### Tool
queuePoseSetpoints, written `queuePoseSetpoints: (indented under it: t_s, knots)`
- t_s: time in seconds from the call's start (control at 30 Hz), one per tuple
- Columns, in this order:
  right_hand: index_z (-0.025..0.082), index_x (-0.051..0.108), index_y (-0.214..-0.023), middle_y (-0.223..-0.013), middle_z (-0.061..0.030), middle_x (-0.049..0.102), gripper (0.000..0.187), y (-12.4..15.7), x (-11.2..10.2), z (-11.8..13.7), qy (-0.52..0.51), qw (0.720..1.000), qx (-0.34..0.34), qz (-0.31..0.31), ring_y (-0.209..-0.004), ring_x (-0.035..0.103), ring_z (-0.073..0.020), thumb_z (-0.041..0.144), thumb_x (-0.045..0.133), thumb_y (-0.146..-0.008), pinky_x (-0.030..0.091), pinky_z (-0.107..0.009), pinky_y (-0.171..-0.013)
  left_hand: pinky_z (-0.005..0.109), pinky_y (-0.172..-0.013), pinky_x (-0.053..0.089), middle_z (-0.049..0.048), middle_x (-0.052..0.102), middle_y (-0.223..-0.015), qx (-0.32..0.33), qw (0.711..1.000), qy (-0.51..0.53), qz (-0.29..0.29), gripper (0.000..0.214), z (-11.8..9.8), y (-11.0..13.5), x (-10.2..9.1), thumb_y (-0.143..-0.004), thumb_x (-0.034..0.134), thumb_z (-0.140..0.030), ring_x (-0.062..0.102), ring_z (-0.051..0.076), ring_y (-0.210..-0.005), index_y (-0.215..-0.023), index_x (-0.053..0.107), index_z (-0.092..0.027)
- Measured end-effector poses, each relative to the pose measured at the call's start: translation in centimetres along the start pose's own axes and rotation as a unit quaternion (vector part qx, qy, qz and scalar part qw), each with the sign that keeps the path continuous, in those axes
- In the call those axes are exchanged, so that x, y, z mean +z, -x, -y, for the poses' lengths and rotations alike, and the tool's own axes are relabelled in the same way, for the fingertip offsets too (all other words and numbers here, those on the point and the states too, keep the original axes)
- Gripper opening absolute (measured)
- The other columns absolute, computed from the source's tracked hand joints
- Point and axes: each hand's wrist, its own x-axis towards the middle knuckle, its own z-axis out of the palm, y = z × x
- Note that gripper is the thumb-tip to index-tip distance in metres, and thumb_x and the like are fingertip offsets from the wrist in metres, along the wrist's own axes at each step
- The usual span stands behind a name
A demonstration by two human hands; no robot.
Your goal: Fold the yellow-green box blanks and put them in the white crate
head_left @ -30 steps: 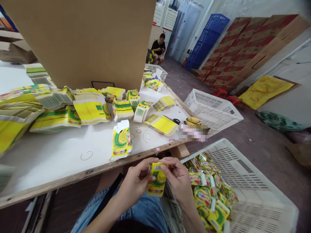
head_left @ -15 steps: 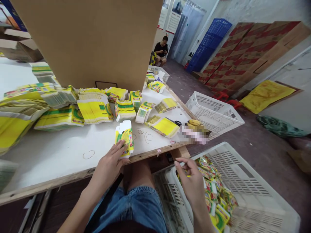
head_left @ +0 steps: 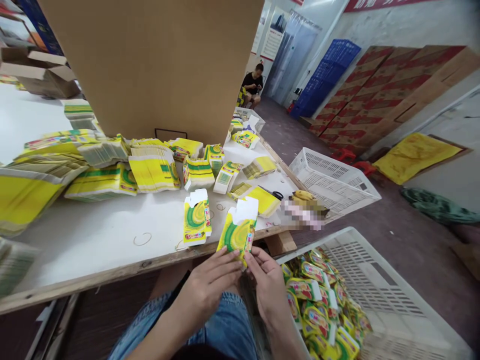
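Note:
Both my hands hold a small yellow-green carton at the table's front edge, its white top flap standing up. My left hand grips it at the lower left, and my right hand pinches its lower right corner. Just left of it, a similar carton lies on the white tabletop, also with its white flap out. Beside my right forearm stands a white plastic crate holding many small printed packs.
Stacks of flat cartons line the table below a large cardboard sheet. Black scissors and bananas lie at the right edge. Another white crate stands beyond. A seated person is in the background.
My left hand has left the carton on the table and moved right. My right hand has come up from above the crate to meet it, and both now hold a carton.

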Motion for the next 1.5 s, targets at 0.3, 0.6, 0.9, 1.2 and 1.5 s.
queuePoseSetpoints:
  t_s: [0.3,0.6,0.9,1.2,1.5]
  knots:
    - [0.021,0.065,-0.100,-0.083,-0.0025,0.077,0.034,0.7,-0.7,-1.0,-0.009,1.000,-0.014,-0.008,-0.073,0.071,-0.0174,0.037,0.083,-0.076,0.057,-0.029,-0.071,0.042,-0.113,0.044,0.0133,0.052,-0.150,-0.379,0.838,0.360,-0.154,0.048,-0.5,-0.6,0.3,-0.094,0.060,-0.022,0.047,0.028,-0.140,-0.141,0.052,-0.027]
    - [0.019,0.068,-0.093,-0.082,-0.0026,0.077,0.033,0.5,0.1,-1.6,-0.024,1.000,-0.001,-0.005,-0.071,0.070,-0.0153,0.040,0.085,-0.074,0.056,-0.026,-0.070,0.038,-0.102,0.051,0.0119,0.052,-0.151,-0.443,0.708,0.516,-0.188,0.068,-0.4,-0.7,0.6,-0.083,0.076,-0.039,0.060,0.031,-0.125,-0.145,0.050,-0.030]
    - [0.019,0.073,-0.097,-0.100,-0.0075,0.077,0.030,1.0,0.7,-0.7,0.055,0.996,-0.018,0.068,-0.094,0.070,-0.0226,0.041,0.081,-0.078,0.052,-0.034,-0.087,0.037,-0.099,0.050,0.0133,0.067,-0.133,-0.437,0.680,0.581,-0.093,0.057,-0.1,0.0,0.7,-0.075,0.081,-0.044,0.061,0.033,-0.122,-0.127,0.068,-0.023]
    - [0.017,0.071,-0.098,-0.098,-0.0087,0.075,0.034,1.5,0.7,-0.9,0.089,0.994,-0.009,0.064,-0.089,0.069,-0.0232,0.043,0.079,-0.077,0.054,-0.034,-0.080,0.039,-0.087,0.057,0.0138,0.079,-0.103,-0.536,0.627,0.543,-0.158,0.043,-0.7,-0.6,0.6,-0.074,0.082,-0.042,0.072,0.030,-0.099,-0.109,0.076,-0.017]
    - [0.026,0.058,-0.132,-0.135,-0.0114,0.061,0.046,1.0,0.0,0.4,0.417,0.847,-0.328,0.024,-0.120,0.056,-0.0284,0.021,0.068,-0.087,0.049,-0.043,-0.096,0.035,-0.089,0.054,0.0113,0.078,-0.102,-0.582,0.658,0.469,-0.094,0.041,0.0,0.3,0.9,-0.071,0.082,-0.047,0.070,0.026,-0.095,-0.097,0.077,-0.016]
